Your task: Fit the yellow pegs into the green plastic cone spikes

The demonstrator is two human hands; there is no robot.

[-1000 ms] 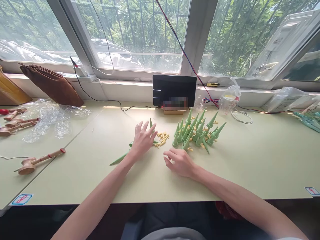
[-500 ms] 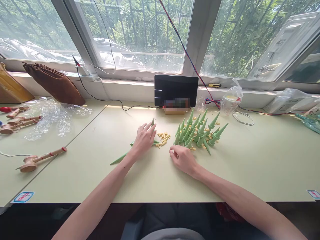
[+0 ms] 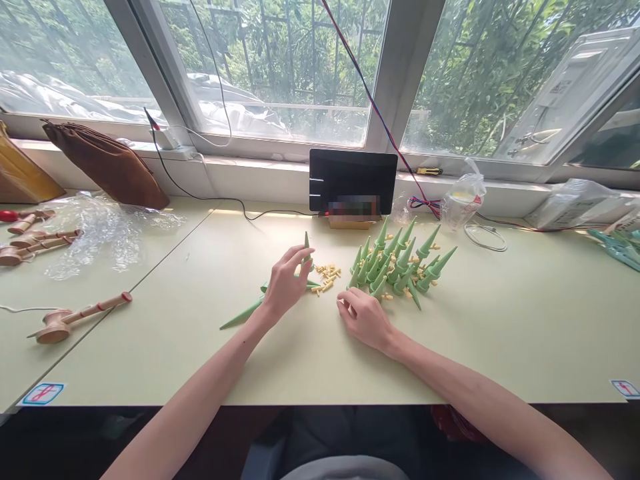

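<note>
My left hand (image 3: pixel 291 279) has its thumb and fingers closed around an upright green cone (image 3: pixel 307 241), whose tip points up. Under and beside that hand lie more green cones, one of them a long cone (image 3: pixel 241 316) at its left. My right hand (image 3: pixel 367 316) rests low over the table with its fingers curled into a pinch. Whatever may be between those fingertips is hidden. Just beyond it stands a cluster of green cones (image 3: pixel 380 270) with small yellowish pegs sticking out of them. Loose yellowish pegs (image 3: pixel 327 277) are heaped between my hands.
At the back stands a dark tablet (image 3: pixel 353 177) with a cable. Wooden kendamas (image 3: pixel 56 327) and crumpled clear plastic (image 3: pixel 117 240) lie at left, near a brown bag (image 3: pixel 105 163). A bagged cup (image 3: pixel 464 200) and a coiled white cable (image 3: pixel 485 237) are at back right.
My left hand has lifted and turned slightly, its fingers now pinching the green cone, which shows more fully. My right hand has barely moved.
</note>
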